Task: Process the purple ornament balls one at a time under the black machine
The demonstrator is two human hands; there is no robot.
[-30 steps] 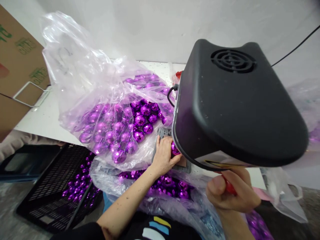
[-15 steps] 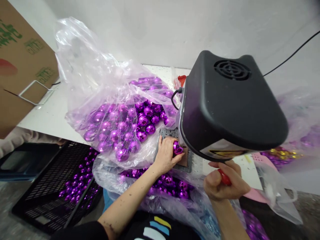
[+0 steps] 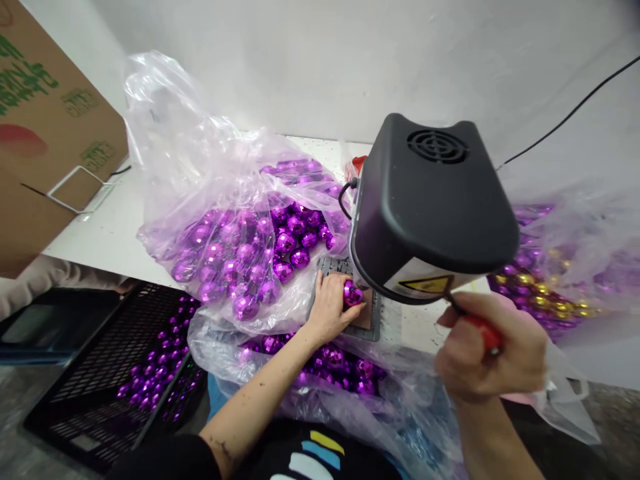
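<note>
Now left hand (image 3: 327,308) grips purple bauble (image 3: 352,294)

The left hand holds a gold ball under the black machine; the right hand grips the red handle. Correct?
No: in the head view the ball is purple, not gold. The left hand, black machine, right hand and red handle are as stated.
</note>
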